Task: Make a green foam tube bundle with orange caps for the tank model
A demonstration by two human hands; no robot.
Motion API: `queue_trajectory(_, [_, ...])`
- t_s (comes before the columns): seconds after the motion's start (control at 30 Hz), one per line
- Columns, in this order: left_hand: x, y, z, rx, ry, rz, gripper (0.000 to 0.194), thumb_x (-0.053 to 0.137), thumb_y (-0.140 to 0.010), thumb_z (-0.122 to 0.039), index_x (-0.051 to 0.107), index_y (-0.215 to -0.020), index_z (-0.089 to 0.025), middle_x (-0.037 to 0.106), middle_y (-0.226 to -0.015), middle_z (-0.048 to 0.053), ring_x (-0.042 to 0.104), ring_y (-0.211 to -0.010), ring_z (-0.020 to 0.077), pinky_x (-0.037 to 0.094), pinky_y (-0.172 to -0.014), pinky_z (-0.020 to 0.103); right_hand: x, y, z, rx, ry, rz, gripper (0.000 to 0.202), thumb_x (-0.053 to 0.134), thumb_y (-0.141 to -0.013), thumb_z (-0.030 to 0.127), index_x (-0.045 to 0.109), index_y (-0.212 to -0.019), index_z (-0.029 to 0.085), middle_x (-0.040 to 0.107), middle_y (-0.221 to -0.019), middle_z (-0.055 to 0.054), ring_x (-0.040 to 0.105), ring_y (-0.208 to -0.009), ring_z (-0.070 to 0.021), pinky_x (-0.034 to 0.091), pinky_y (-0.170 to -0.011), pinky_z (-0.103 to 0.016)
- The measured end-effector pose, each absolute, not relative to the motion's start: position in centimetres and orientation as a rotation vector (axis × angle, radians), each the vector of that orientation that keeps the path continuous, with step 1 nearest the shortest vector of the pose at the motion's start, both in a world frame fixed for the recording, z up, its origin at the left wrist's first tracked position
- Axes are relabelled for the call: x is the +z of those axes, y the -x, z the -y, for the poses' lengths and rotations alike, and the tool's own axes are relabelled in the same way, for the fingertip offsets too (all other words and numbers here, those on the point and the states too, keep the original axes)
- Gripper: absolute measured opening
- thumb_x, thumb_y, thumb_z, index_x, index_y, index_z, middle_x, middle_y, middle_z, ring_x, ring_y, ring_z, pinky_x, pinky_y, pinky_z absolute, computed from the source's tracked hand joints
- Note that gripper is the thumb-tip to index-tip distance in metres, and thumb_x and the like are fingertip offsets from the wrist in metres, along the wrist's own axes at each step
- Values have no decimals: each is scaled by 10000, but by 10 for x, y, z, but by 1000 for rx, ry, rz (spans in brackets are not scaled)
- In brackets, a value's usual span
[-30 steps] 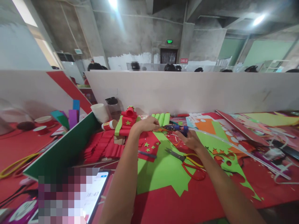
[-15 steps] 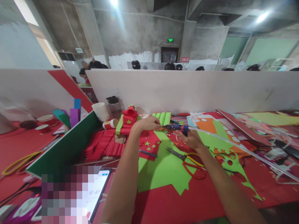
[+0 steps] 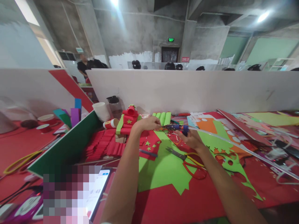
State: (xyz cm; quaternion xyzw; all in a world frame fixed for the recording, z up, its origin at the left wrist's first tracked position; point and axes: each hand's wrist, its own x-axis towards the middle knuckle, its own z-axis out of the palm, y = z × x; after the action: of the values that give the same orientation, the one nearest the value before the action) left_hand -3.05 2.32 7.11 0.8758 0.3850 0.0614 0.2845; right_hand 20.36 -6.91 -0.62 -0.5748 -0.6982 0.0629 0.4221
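Note:
My right hand [image 3: 192,139] is wrapped round a blue glue gun [image 3: 178,127], whose tip points left. Close to that tip, my left hand [image 3: 149,123] is pinched; what it holds is too small to make out. Beneath the hands lie a green sheet [image 3: 163,174] and a red sheet [image 3: 149,140] with small green stars. Scissors with red and yellow handles [image 3: 187,158] rest on the green sheet. Left of my left hand stands a red and green paper model [image 3: 129,121] with a star.
Stacked red strips [image 3: 102,144] lie beside a green divider [image 3: 67,146]. A lit phone [image 3: 97,193] is at the lower left. Green rolls [image 3: 165,118] lie behind the hands, cut green scraps [image 3: 235,161] at right. A white cup [image 3: 101,111] and a bottle [image 3: 114,105] stand near the partition.
Both hands stay almost where they were. A person beyond the partition at the left has shifted slightly, and the view has moved a little.

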Motion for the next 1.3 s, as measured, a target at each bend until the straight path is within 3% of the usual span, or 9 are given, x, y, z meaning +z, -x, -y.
queue_trajectory(0.23, [69, 32, -26, 169, -2356, -1031, 180, 516, -712, -261, 633, -798, -154, 677, -811, 51, 609, -747, 153, 437, -662, 244, -7, -203, 69, 69, 1522, 1793, 463, 519, -842, 612, 685, -827, 180, 632, -640, -51, 565, -599, -204, 422, -592, -309])
queue_trajectory(0.6, [67, 33, -29, 185, -2337, -1008, 152, 530, -703, -270, 615, -767, -162, 677, -798, 51, 610, -735, 160, 444, -651, 250, -5, -205, 69, 47, 1488, 1858, 363, 526, -872, 519, 679, -806, 197, 561, -557, -24, 523, -560, -202, 386, -550, -311])
queue_trajectory(0.8, [67, 35, -28, 193, -2320, -1020, 166, 511, -694, -252, 624, -775, -162, 671, -790, 48, 609, -738, 155, 447, -675, 250, -6, -209, 69, 155, 1490, 1796, 381, 528, -856, 534, 670, -783, 189, 586, -593, -25, 537, -562, -201, 398, -542, -303])
queue_trajectory(1.07, [67, 36, -30, 179, -2344, -1017, 196, 509, -686, -261, 636, -802, -167, 679, -817, 46, 609, -768, 162, 437, -671, 254, -6, -212, 69, 176, 1367, 1830, 280, 549, -861, 444, 653, -809, 189, 602, -640, -13, 531, -600, -182, 420, -576, -291])
queue_trajectory(1.3, [68, 35, -28, 185, -2357, -995, 185, 505, -702, -260, 633, -798, -168, 673, -809, 42, 597, -753, 148, 427, -662, 243, -4, -209, 70, 104, 1383, 1829, 329, 532, -872, 488, 668, -846, 189, 593, -624, -15, 535, -597, -190, 421, -588, -298])
